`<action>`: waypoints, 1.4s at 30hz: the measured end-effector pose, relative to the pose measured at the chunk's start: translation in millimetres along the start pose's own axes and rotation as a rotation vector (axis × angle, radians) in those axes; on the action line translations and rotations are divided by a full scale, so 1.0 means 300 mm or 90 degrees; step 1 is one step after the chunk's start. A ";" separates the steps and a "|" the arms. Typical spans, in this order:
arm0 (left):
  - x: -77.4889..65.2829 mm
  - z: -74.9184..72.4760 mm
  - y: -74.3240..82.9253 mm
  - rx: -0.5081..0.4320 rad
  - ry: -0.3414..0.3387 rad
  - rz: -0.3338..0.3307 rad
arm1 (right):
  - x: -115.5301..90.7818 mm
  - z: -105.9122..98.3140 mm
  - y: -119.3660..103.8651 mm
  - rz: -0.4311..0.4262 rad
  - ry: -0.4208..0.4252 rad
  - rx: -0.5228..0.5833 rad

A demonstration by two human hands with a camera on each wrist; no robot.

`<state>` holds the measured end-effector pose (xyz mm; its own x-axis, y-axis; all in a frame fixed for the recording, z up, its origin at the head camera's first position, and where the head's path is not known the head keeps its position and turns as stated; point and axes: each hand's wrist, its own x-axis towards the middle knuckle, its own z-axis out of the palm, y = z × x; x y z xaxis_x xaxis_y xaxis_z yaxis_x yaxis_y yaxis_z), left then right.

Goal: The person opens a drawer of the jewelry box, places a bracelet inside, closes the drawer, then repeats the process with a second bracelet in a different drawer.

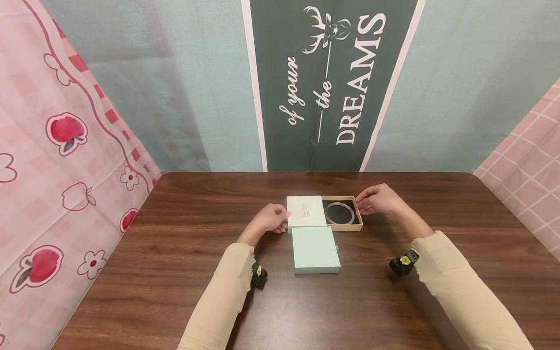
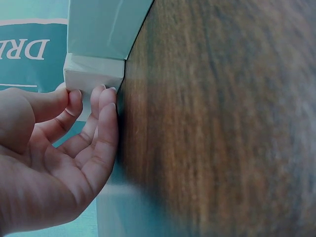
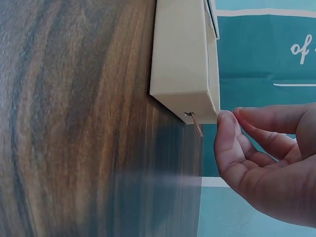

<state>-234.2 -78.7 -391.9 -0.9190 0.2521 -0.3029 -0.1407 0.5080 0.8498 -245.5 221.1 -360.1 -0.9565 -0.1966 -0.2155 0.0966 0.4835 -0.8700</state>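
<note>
A white slide-out jewelry box (image 1: 306, 211) lies near the middle of the table, its drawer (image 1: 361, 226) pulled partway out to the right. Inside the drawer a pale, clear-looking bangle (image 1: 339, 214) rests on black padding. My left hand (image 1: 272, 217) holds the left end of the sleeve, the thumb at its top edge and the other fingertips against the end face (image 2: 91, 79). At the drawer's outer end, my right hand (image 1: 378, 199) has loosely curled fingers by the corner; whether they touch it is unclear. A thin ribbon pull (image 3: 196, 126) hangs free from that end.
Directly in front of the white box lies a closed mint-green box (image 1: 316, 248), with a small tab at its right side. Both sit on a dark wood table (image 1: 197, 272). A grey-green curtain with lettering (image 1: 323, 97) hangs behind, and a pink patterned cloth (image 1: 65, 170) hangs at left.
</note>
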 end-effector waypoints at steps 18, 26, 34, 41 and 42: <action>-0.003 0.001 0.001 0.000 0.002 -0.004 | -0.021 -0.027 0.020 0.022 0.000 -0.044; -0.004 0.002 -0.001 -0.004 0.001 -0.004 | -0.022 -0.030 0.043 0.032 -0.011 -0.030; 0.002 0.004 -0.005 0.000 0.002 -0.009 | -0.024 -0.035 0.058 -0.007 -0.034 0.015; 0.000 0.003 -0.003 -0.005 0.001 -0.008 | -0.024 -0.017 0.053 0.019 -0.026 0.000; 0.000 0.004 -0.003 -0.006 0.000 -0.008 | -0.024 -0.014 0.052 0.024 -0.026 0.005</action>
<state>-233.5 -78.3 -393.1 -0.9173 0.2457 -0.3134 -0.1554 0.5038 0.8497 -238.2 233.7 -370.3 -0.9399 -0.2131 -0.2668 0.1352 0.4853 -0.8638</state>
